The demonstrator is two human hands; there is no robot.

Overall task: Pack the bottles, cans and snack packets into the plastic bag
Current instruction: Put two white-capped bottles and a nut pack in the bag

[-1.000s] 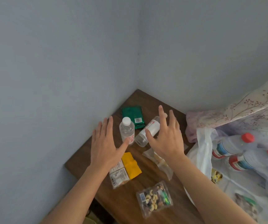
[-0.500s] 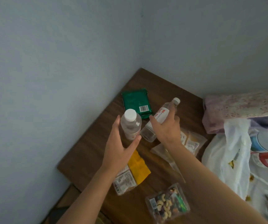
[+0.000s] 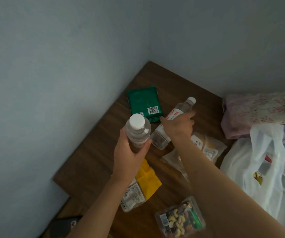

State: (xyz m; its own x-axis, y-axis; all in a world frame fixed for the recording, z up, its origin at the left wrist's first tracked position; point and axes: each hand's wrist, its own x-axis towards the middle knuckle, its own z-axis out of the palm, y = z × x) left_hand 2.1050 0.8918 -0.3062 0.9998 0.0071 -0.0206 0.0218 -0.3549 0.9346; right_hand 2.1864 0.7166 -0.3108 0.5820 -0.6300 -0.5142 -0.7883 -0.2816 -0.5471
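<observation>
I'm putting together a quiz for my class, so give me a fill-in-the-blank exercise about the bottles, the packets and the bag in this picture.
1. The left-hand grip holds a clear bottle with a ___ cap.
2. The right-hand grip holds a second bottle with ___ label print.
3. The barcoded packet behind them is ___.
4. The plastic bag lies to the ___ of the table.
Missing words: white; red; green; right.

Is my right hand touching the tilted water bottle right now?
Touching. The head view shows the right hand gripping the tilted water bottle round its middle.
</observation>
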